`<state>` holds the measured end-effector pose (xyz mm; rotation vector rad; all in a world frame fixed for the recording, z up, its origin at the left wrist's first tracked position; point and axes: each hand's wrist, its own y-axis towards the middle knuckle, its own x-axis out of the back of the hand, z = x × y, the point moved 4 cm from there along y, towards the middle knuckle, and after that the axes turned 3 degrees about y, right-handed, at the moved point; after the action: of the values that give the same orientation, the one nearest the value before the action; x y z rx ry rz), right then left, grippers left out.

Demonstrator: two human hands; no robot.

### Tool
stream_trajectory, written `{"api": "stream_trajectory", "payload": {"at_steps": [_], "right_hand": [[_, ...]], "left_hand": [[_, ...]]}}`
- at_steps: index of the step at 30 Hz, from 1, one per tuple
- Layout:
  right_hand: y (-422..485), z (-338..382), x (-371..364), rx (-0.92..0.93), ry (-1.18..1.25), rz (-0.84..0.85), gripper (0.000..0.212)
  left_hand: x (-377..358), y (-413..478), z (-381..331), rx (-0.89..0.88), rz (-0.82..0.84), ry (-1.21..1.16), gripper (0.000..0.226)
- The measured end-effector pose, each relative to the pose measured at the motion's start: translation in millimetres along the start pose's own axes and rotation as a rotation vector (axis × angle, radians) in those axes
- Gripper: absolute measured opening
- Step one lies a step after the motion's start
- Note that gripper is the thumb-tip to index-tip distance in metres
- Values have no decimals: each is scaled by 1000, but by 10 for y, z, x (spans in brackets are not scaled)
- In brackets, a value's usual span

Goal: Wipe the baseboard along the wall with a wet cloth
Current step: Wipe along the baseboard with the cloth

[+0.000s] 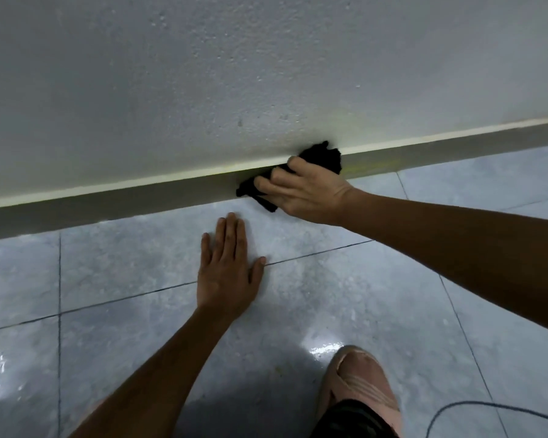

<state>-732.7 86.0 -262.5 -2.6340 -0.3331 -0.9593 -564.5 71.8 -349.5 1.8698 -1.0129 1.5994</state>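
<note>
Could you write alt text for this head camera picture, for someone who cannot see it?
A person's right hand presses a black cloth against the grey baseboard at the foot of a pale wall. The left hand lies flat, fingers spread, on the shiny grey tiled floor, and a bent knee shows at the bottom edge.

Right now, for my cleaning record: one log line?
right hand: pressing black cloth on baseboard | left hand: flat on floor
</note>
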Motion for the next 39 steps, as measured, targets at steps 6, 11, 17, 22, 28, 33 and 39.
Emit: {"api": "stream_trajectory", "payload": {"at_steps": [6, 11, 17, 22, 28, 33, 39], "right_hand": [[-233, -39, -139, 22, 41, 99, 42], [-476, -186, -270, 6, -31, 145, 47], [-255, -182, -118, -76, 54, -11, 48], [-69, 42, -174, 39, 11, 10, 43], [-308, 33, -345, 84, -52, 135, 46], [-495, -113, -339, 24, -115, 161, 48], [-276, -123, -34, -28, -10, 58, 56]], "left_hand": [[55, 37, -66, -38, -8, -22, 77], [19, 81, -57, -14, 6, -18, 79], [7, 95, -102, -2, 4, -1, 81], [-7, 125, -132, 21, -7, -15, 81], [14, 127, -122, 23, 27, 4, 82], [10, 121, -120, 35, 31, 4, 83], [-2, 122, -160, 31, -21, -6, 80]]}}
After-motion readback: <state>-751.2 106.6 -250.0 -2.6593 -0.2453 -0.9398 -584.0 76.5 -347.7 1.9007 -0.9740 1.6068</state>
